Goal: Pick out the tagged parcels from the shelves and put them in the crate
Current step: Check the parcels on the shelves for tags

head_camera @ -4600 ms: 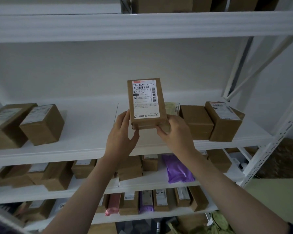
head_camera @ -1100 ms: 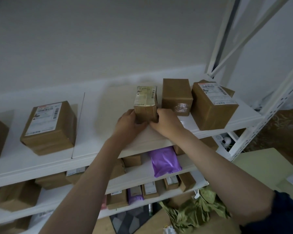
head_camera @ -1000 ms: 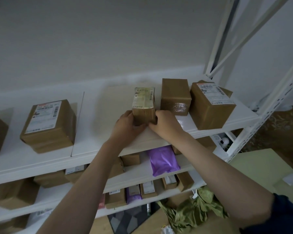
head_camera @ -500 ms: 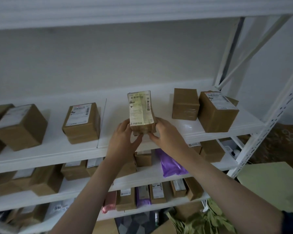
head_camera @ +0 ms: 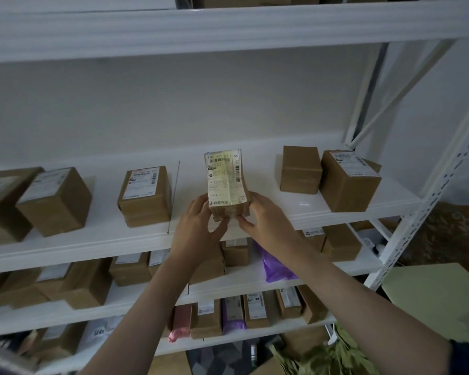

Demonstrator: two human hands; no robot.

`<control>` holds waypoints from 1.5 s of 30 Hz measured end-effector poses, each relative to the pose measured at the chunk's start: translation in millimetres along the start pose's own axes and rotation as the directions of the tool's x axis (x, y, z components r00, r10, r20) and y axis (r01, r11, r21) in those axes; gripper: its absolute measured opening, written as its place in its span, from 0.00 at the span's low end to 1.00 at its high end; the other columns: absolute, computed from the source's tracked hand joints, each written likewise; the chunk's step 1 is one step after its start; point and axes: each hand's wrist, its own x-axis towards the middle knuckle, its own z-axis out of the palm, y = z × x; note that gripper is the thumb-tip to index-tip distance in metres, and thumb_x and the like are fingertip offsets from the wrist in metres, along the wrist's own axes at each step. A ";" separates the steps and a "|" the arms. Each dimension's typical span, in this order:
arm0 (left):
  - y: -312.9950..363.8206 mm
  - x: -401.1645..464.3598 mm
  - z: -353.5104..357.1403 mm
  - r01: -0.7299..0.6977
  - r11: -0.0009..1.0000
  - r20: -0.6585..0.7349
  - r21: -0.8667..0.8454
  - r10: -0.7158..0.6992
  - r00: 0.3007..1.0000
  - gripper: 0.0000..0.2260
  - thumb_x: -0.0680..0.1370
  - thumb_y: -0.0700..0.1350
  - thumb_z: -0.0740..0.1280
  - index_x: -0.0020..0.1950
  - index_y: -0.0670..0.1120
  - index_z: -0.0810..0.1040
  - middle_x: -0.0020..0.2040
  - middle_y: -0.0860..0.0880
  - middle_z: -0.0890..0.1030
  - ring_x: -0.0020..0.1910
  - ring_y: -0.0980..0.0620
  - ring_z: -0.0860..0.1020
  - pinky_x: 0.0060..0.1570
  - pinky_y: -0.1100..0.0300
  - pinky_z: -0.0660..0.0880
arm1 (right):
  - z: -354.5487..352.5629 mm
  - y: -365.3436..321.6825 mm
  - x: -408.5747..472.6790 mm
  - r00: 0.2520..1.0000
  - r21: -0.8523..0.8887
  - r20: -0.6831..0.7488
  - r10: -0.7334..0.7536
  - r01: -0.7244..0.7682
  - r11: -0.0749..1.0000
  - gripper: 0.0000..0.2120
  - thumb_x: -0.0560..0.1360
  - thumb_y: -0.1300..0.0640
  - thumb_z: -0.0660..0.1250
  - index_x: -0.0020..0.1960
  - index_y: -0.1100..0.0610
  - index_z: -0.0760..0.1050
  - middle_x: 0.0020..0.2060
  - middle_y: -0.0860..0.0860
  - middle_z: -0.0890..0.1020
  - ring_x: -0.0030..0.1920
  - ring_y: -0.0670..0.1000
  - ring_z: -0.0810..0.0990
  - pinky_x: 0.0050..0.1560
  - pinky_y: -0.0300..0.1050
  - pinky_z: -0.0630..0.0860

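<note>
A small brown parcel (head_camera: 226, 182) with a yellowish shipping label is tilted up above the white middle shelf (head_camera: 98, 239), label facing me. My left hand (head_camera: 198, 228) grips its lower left side. My right hand (head_camera: 266, 220) grips its lower right side. Other brown parcels stand on the same shelf: one with a white label (head_camera: 144, 194) to the left, a plain one (head_camera: 300, 169) and a labelled one (head_camera: 348, 180) to the right. No crate is in view.
More brown boxes (head_camera: 53, 200) sit at the shelf's far left. The lower shelves hold several boxes and a purple bag (head_camera: 275, 266). A white upright post (head_camera: 417, 220) bounds the rack on the right. A pale green surface (head_camera: 439, 299) lies lower right.
Both hands took hold of the yellow-labelled parcel where it lay on the shelf, lifted it and tipped it up so its label faces me. The view has risen.
</note>
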 end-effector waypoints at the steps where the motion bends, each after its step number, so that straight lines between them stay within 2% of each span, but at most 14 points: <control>1: -0.4 -0.3 -0.5 0.000 1.000 -0.001 -0.006 0.000 1.000 0.17 0.76 0.48 0.73 0.64 0.46 0.80 0.66 0.48 0.77 0.64 0.48 0.75 0.55 0.51 0.78 | -0.3 -1.0 -0.1 1.000 0.003 -0.003 -0.003 0.003 1.000 0.25 0.76 0.57 0.74 0.71 0.60 0.73 0.59 0.55 0.82 0.59 0.53 0.81 0.61 0.47 0.81; 9: -1.6 -2.1 -1.1 0.011 1.000 0.010 0.006 -0.011 1.000 0.15 0.76 0.51 0.72 0.61 0.48 0.81 0.64 0.50 0.78 0.63 0.48 0.75 0.56 0.51 0.77 | 2.4 0.7 -2.4 1.000 0.006 0.009 0.015 -0.015 1.000 0.24 0.76 0.57 0.74 0.70 0.59 0.74 0.57 0.53 0.82 0.57 0.51 0.81 0.59 0.46 0.81; 13: -3.9 -1.7 2.0 0.021 1.000 0.036 0.016 -0.022 0.999 0.17 0.76 0.52 0.72 0.64 0.49 0.79 0.66 0.50 0.77 0.65 0.49 0.74 0.58 0.50 0.77 | 3.3 1.9 -1.9 0.999 0.010 0.022 0.032 -0.033 0.999 0.23 0.76 0.57 0.74 0.69 0.59 0.75 0.56 0.53 0.82 0.57 0.51 0.81 0.59 0.45 0.80; 16: -8.1 -1.5 3.2 0.032 0.999 0.046 0.020 -0.033 0.998 0.19 0.77 0.52 0.71 0.66 0.49 0.78 0.67 0.51 0.77 0.66 0.50 0.73 0.59 0.52 0.75 | 7.3 4.2 1.7 0.995 0.011 0.056 0.077 -0.078 0.997 0.22 0.76 0.56 0.74 0.68 0.59 0.76 0.56 0.54 0.82 0.57 0.52 0.81 0.59 0.46 0.80; 20: -17.5 -3.1 5.9 0.051 0.998 0.066 0.026 -0.052 0.996 0.19 0.76 0.52 0.72 0.65 0.49 0.79 0.65 0.51 0.79 0.65 0.49 0.74 0.61 0.52 0.75 | 18.8 7.7 8.5 0.983 0.017 0.131 0.126 -0.130 0.991 0.20 0.76 0.55 0.74 0.66 0.60 0.77 0.55 0.54 0.82 0.55 0.53 0.81 0.56 0.48 0.80; 24: -32.6 -7.8 10.8 0.102 0.995 0.092 0.019 -0.104 0.990 0.18 0.75 0.51 0.73 0.64 0.49 0.80 0.64 0.51 0.79 0.64 0.50 0.75 0.62 0.54 0.74 | 34.5 7.5 17.1 0.960 0.023 0.210 0.184 -0.193 0.981 0.19 0.76 0.54 0.73 0.64 0.59 0.77 0.53 0.53 0.82 0.53 0.51 0.81 0.52 0.40 0.78; 27: -46.0 -12.4 13.6 0.174 0.985 0.121 -0.018 -0.171 0.978 0.16 0.75 0.51 0.72 0.62 0.50 0.81 0.61 0.52 0.80 0.61 0.50 0.76 0.58 0.53 0.76 | 49.1 9.1 26.1 0.939 -0.001 0.264 0.218 -0.226 0.974 0.16 0.75 0.53 0.73 0.60 0.58 0.78 0.49 0.50 0.80 0.50 0.51 0.81 0.46 0.37 0.74; 31: -58.2 -19.3 17.9 0.238 0.970 0.081 -0.055 -0.234 0.969 0.09 0.76 0.51 0.70 0.54 0.50 0.79 0.51 0.54 0.80 0.51 0.52 0.76 0.47 0.54 0.77 | 67.5 8.3 38.9 0.929 -0.003 0.287 0.235 -0.245 0.970 0.17 0.75 0.51 0.74 0.59 0.59 0.78 0.50 0.54 0.82 0.50 0.53 0.81 0.51 0.51 0.79; 37: -79.1 -20.1 14.3 0.319 0.948 -0.036 0.013 -0.318 0.947 0.08 0.77 0.50 0.72 0.45 0.46 0.78 0.42 0.52 0.79 0.43 0.51 0.75 0.36 0.55 0.74 | 93.4 -0.7 62.0 0.931 0.008 0.293 0.220 -0.232 0.973 0.16 0.75 0.51 0.73 0.59 0.58 0.78 0.50 0.53 0.81 0.50 0.53 0.81 0.50 0.49 0.80; 42: -94.8 -23.7 0.6 0.388 0.922 -0.081 0.016 -0.385 0.919 0.06 0.78 0.47 0.70 0.43 0.46 0.78 0.40 0.52 0.79 0.42 0.53 0.76 0.38 0.57 0.75 | 113.5 -16.8 78.8 0.936 -0.018 0.304 0.179 -0.182 0.983 0.16 0.76 0.50 0.72 0.60 0.57 0.78 0.49 0.52 0.81 0.47 0.51 0.80 0.47 0.46 0.79; 45: -104.2 -27.8 -9.6 0.385 0.920 -0.111 0.070 -0.376 0.920 0.06 0.78 0.43 0.70 0.41 0.45 0.79 0.40 0.51 0.81 0.41 0.52 0.77 0.38 0.61 0.74 | 122.7 -27.5 84.3 0.935 -0.010 0.316 0.163 -0.169 0.986 0.15 0.76 0.50 0.71 0.59 0.57 0.78 0.48 0.52 0.80 0.47 0.51 0.80 0.46 0.45 0.78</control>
